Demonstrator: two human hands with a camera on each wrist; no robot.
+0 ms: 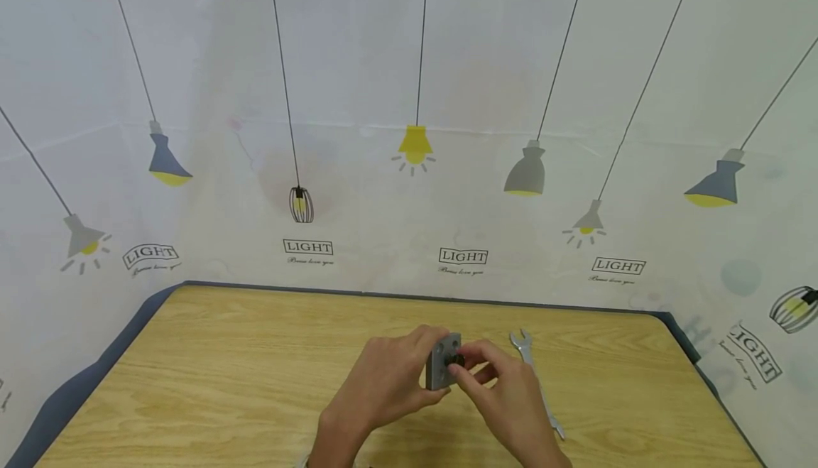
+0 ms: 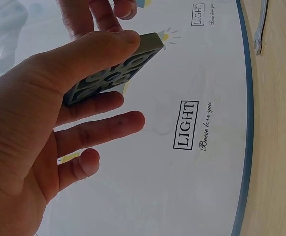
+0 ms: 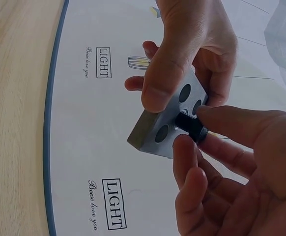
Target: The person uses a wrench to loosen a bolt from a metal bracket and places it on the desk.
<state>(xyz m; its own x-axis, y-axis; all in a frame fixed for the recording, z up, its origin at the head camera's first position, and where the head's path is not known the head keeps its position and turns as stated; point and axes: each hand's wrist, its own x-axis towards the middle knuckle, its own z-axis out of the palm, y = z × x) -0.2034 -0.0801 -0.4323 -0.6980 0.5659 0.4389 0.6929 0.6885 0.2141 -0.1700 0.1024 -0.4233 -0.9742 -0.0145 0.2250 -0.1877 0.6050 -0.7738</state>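
My left hand [image 1: 390, 376] grips a grey metal block [image 1: 439, 365] by its edges, thumb on one side and fingers on the other. Several round holes show on the block's face in the right wrist view, while its other face [image 2: 111, 76] carries recessed curved shapes. With thumb and fingers my right hand [image 1: 505, 393] pinches a black bolt [image 3: 192, 126] by its head. The bolt's threaded end meets the block near the middle of its face; how deep it sits I cannot tell. Both hands hold these parts raised above the table.
An open-ended wrench [image 1: 540, 383] lies on the wooden table [image 1: 224, 361] just right of my right hand. Behind the table's dark blue edge [image 1: 275, 287] rises a pale cloth backdrop [image 1: 358, 63] printed with lamps.
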